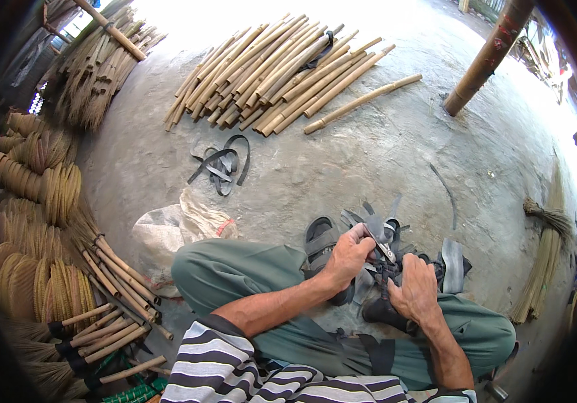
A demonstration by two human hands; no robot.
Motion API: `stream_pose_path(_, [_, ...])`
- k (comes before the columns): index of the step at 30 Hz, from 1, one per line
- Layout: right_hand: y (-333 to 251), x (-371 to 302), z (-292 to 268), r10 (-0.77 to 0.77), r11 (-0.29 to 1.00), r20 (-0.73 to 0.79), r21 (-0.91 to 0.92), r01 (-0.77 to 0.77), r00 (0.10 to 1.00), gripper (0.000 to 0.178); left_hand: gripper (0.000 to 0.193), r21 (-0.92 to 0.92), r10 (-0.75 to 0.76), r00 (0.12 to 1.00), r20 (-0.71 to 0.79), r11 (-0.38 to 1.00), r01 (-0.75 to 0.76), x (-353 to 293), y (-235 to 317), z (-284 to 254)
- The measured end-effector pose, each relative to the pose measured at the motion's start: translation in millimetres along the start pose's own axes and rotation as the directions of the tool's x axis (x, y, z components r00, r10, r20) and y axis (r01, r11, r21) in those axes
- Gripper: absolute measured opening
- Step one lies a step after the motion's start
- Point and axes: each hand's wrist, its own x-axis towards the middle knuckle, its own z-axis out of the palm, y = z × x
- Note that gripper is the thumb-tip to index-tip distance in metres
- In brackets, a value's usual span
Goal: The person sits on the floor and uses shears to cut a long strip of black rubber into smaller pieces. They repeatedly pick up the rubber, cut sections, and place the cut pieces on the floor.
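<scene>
My left hand is closed, its thumb and fingers pinching a grey rubber strip. Against that strip lies a metal tool with a pivot, which looks like a pair of scissors. My right hand is curled beside its dark handles, and the fingers hide much of the grip. Both hands are over my crossed legs. Around and below them are several loose grey and black rubber strips. A dark sandal is on my foot just left of the hands.
Cut bamboo sticks lie in a bundle ahead, with a single stick beside it. Coiled black straps and a whitish sack are nearer. Brooms are stacked left; a straw bundle lies right. A bamboo post stands far right.
</scene>
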Motion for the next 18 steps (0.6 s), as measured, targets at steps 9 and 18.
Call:
stream_pose_path(9, [-6,0,-10,0.166,0.982,0.177,0.061,-0.179,0.97,0.04,0.014,-0.049,-0.048,0.999,-0.002,0.998,0.048,3,-2,-3])
stream_pose_path(18, [4,-2,2,0.088,0.996,0.123,0.005,-0.089,0.989,0.041,0.01,0.013,0.088,0.991,-0.101,0.996,-0.087,8,4,4])
